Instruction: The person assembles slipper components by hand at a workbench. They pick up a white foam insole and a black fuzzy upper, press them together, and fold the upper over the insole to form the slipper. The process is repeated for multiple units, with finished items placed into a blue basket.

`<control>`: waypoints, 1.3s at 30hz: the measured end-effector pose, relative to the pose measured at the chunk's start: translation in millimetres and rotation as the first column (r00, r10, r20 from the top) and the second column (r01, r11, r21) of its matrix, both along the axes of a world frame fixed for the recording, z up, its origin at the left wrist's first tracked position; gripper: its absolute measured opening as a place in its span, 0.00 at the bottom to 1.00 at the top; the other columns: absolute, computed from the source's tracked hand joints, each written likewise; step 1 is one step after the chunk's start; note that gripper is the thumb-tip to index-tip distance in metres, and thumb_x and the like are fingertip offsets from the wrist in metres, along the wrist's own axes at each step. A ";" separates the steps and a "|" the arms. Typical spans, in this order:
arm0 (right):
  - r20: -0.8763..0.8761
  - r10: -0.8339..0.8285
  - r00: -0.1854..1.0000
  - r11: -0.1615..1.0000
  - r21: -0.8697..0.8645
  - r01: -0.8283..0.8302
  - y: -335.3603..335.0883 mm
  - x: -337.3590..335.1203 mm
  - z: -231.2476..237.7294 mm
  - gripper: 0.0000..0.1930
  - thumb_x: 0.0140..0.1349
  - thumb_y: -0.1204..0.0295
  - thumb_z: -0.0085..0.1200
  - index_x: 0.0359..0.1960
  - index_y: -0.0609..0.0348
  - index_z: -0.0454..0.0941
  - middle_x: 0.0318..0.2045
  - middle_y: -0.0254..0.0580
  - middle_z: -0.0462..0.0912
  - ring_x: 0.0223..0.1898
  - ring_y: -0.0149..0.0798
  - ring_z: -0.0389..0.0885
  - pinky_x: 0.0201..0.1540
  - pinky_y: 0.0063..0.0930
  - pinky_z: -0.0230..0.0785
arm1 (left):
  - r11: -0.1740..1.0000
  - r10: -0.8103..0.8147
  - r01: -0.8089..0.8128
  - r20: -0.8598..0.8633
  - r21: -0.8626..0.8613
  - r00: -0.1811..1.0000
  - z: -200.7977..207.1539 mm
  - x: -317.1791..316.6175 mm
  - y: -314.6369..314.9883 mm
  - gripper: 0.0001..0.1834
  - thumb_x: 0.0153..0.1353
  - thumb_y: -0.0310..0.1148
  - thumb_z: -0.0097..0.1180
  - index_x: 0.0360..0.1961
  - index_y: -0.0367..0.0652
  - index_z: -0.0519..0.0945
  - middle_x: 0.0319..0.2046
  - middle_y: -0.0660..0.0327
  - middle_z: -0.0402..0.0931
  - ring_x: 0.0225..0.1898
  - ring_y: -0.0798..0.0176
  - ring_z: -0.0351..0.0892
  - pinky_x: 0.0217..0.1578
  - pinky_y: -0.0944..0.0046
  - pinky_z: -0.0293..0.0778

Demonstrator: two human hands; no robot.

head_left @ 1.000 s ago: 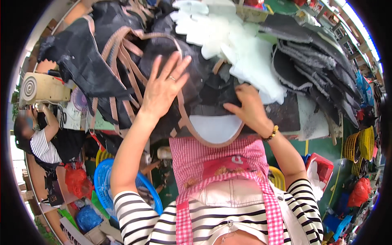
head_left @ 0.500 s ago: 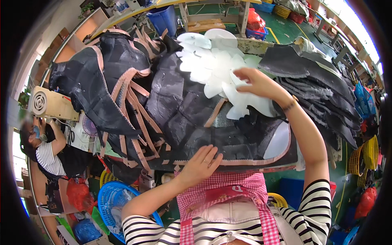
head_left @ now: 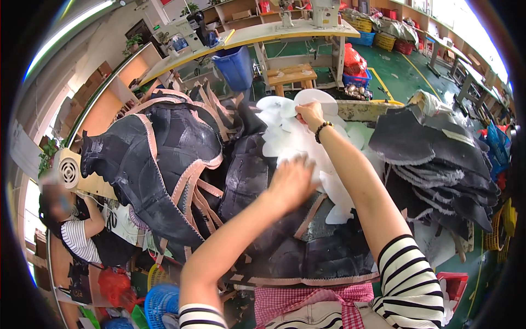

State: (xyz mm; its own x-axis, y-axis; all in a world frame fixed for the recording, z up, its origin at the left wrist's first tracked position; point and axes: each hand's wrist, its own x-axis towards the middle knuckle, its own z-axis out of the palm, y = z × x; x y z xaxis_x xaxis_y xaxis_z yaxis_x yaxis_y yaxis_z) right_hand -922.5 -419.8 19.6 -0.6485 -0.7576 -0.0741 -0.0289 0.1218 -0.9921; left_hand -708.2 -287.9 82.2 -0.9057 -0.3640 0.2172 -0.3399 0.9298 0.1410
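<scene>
Two black-and-white striped sleeves (head_left: 408,274) and a pink checked apron (head_left: 296,301) are closest. Next lies a dark panel (head_left: 334,257) edged with pinkish trim (head_left: 329,281). Beyond, the left hand (head_left: 296,182) is at the near part of a heap of thin white pieces (head_left: 282,145), too blurred to tell whether it grips any. Farther up the heap, the right hand (head_left: 311,115) pinches a white piece between its fingertips. A dark stack (head_left: 427,159) sits right of the heap. Behind stand a blue bin (head_left: 234,68) and wooden stool (head_left: 290,73).

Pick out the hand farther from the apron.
The right hand, bead bracelet at its wrist, by the far white pieces; the left hand, blurred, is nearer the apron.
</scene>
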 end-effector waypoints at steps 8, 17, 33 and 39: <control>-0.428 0.232 0.874 0.856 -0.337 -0.392 118.0 47.9 132.8 0.09 0.66 0.72 0.52 0.37 0.65 0.67 0.27 0.41 0.78 0.30 0.31 0.83 0.29 0.23 0.74 | 0.965 0.261 -0.261 -0.012 -0.030 0.965 -63.9 -38.5 -79.2 0.36 0.54 0.54 0.61 0.55 0.37 0.73 0.58 0.42 0.68 0.57 0.42 0.70 0.55 0.48 0.67; -0.167 0.451 0.877 0.846 -0.233 -0.479 345.5 87.4 105.5 0.19 0.61 0.84 0.47 0.55 0.60 0.69 0.33 0.34 0.77 0.33 0.23 0.75 0.36 0.16 0.69 | 0.324 0.429 0.356 -0.472 0.876 0.770 24.3 97.9 80.0 0.12 0.62 0.37 0.62 0.38 0.38 0.79 0.27 0.72 0.73 0.31 0.81 0.67 0.30 0.78 0.63; -0.708 0.390 0.589 0.901 0.161 -0.403 410.8 182.8 5.5 0.12 0.52 0.77 0.62 0.40 0.58 0.82 0.33 0.50 0.73 0.34 0.52 0.76 0.36 0.39 0.70 | 0.662 0.571 -0.403 -0.077 0.632 0.817 -40.8 130.0 160.1 0.19 0.59 0.39 0.56 0.20 0.32 0.77 0.13 0.49 0.73 0.14 0.58 0.74 0.20 0.57 0.66; -0.781 0.437 0.446 0.884 0.282 -0.373 404.4 202.7 17.7 0.13 0.53 0.74 0.62 0.41 0.62 0.80 0.48 0.52 0.77 0.49 0.54 0.76 0.50 0.40 0.72 | 0.730 0.392 -0.370 0.091 0.575 0.916 -30.6 133.7 157.8 0.18 0.58 0.41 0.59 0.27 0.34 0.79 0.23 0.46 0.77 0.28 0.45 0.78 0.30 0.54 0.70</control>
